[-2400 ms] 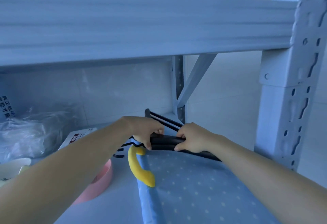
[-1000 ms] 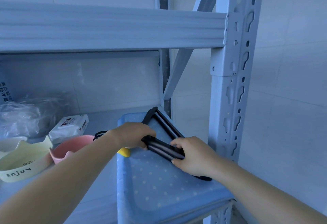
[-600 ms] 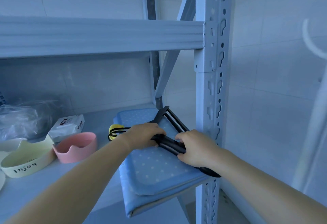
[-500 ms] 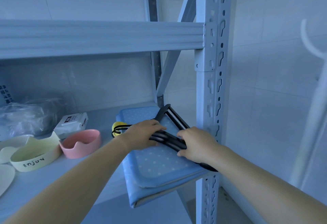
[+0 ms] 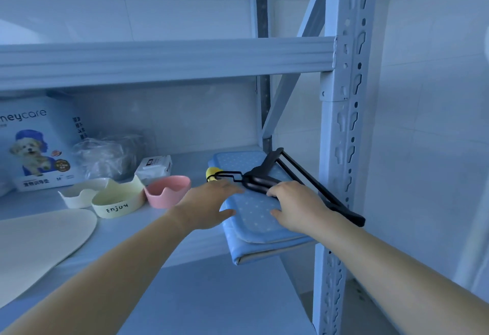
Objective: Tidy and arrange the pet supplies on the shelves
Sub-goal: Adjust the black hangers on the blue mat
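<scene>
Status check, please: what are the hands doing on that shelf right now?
Left hand open. Right hand open on blue mat. Black tool lies on mat. Mat overhangs shelf edge.

Soft dotted cloth mat (image 5: pixel 254 213), matt black plastic tool (image 5: pixel 267 173), painted metal shelf frame (image 5: pixel 344 123), crinkled clear plastic bag (image 5: pixel 111 154)

- Single head-worn view, looking forward and slightly down into a metal shelf unit (image 5: pixel 164 56) at close range.
- Faces the shelf's right end; front upright post (image 5: pixel 344 123) near the right of frame.
- Both forearms entering from the bottom edge, tiled wall (image 5: pixel 436 96) beyond the post.
</scene>
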Demonstrator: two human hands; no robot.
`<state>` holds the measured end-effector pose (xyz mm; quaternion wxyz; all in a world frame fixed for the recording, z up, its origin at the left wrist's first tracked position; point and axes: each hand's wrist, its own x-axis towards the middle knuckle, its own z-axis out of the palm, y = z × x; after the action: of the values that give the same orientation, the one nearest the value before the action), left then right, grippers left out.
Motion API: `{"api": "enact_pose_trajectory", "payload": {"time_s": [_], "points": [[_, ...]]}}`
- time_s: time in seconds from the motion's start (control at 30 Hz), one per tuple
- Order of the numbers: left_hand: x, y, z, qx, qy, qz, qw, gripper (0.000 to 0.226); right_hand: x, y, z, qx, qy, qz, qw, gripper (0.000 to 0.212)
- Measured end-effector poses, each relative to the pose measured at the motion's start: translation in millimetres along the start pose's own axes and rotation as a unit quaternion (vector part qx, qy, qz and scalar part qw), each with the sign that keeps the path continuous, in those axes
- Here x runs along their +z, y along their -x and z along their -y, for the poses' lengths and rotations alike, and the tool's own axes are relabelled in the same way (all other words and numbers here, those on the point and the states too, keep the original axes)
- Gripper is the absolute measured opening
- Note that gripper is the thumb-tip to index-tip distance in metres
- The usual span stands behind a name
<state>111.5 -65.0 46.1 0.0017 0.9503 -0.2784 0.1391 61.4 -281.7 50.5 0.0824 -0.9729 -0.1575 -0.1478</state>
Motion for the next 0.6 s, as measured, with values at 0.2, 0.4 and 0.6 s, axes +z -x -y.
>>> {"api": "enact_pose_trajectory", "payload": {"time_s": [0.2,0.4,0.6], "points": [[-3.2,17.5,2.0,-0.017,-0.005,0.001,1.0,0.044,3.3,0.9,-3.4,0.019,0.017,0.0,1.0,0.035],[-3.0,13.3,5.8,-0.065,-0.052,-0.039,0.996,0.043,7.3,-7.4,-20.3,0.064,0.046,0.003,0.997,0.024],[9.5,2.1,24.6,-0.131,-0.06,-0.005,0.99,0.059,15.3,-20.6,-19.4,0.081,0.054,0.011,0.995,0.029]]}}
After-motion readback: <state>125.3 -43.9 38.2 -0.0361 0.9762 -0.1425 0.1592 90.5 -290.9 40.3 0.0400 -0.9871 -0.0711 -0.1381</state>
